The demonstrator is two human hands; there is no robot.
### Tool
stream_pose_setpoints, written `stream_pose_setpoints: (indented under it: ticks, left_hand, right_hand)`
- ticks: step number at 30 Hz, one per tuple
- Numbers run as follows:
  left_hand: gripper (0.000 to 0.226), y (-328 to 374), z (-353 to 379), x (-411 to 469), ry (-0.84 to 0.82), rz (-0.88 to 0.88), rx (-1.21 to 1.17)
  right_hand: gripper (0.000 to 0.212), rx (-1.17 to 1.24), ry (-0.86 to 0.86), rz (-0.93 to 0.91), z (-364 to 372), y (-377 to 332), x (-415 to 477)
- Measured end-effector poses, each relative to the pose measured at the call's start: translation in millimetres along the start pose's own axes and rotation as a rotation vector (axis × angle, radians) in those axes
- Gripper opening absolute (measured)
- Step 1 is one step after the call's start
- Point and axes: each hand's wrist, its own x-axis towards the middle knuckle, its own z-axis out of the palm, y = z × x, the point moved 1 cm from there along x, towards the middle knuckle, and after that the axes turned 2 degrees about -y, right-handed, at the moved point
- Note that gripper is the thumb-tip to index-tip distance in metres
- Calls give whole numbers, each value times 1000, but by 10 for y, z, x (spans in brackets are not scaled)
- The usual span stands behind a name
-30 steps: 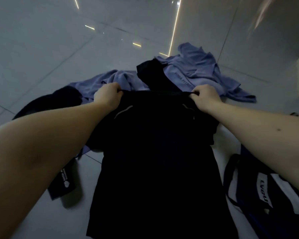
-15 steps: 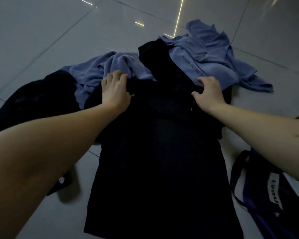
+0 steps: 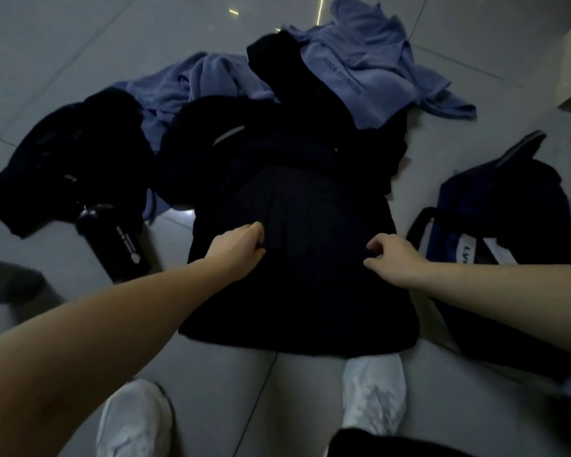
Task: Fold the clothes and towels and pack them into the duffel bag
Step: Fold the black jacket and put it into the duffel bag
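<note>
Black plastic shaker bottle (image 3: 112, 240) lies left on the grey tiled floor (image 3: 80, 44). Left grip (image 3: 236, 247) pinches the black fabric garment (image 3: 304, 291), spread flat at centre; right grip (image 3: 393, 258) pinches likewise. Recommended: lift both pinches level and fold squarely. Navy duffel bag (image 3: 508, 206) sits just right.

floor (image 3: 80, 44): smooth tile, glossy, mirrors light strips; thin grout lines.
black garment (image 3: 297, 275): matt cloth, soft creases, no shine.
blue towel (image 3: 360, 70): soft napped cloth, matt.
bottle (image 3: 116, 239): black, plastic by look, dull sheen.
duffel bag (image 3: 508, 206): dark woven fabric, slight sheen; webbing straps.
shoes (image 3: 373, 394): white, matt uppers.
</note>
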Motion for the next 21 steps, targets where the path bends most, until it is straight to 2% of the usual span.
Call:
stream_pose_setpoints:
  ticks: [3,6,10,13,18,21]
  left_hand:
    - [17,43,250,-445,-91,26,95]
    - [27,55,467,-774,-156,121,167]
    - [51,-27,724,-1068,-223,298,292]
    - [63,-112,925,-1108,-213,349,428]
    - [48,-156,1042,-1097,-155,340,480]
    - [32,-137,1016,-1092,-134,354,416]
  right_hand:
    - [22,-43,-7,-126,202,26,-343]
    - [13,-83,-61,-279,400,61,-580]
    - [19,-201,-232,-420,599,166,-727]
    - [26,-271,-291,-475,732,220,-767]
    - [34,-332,-315,-473,832,278,-759]
    - [42,-345,-316,-468,864,250,-764]
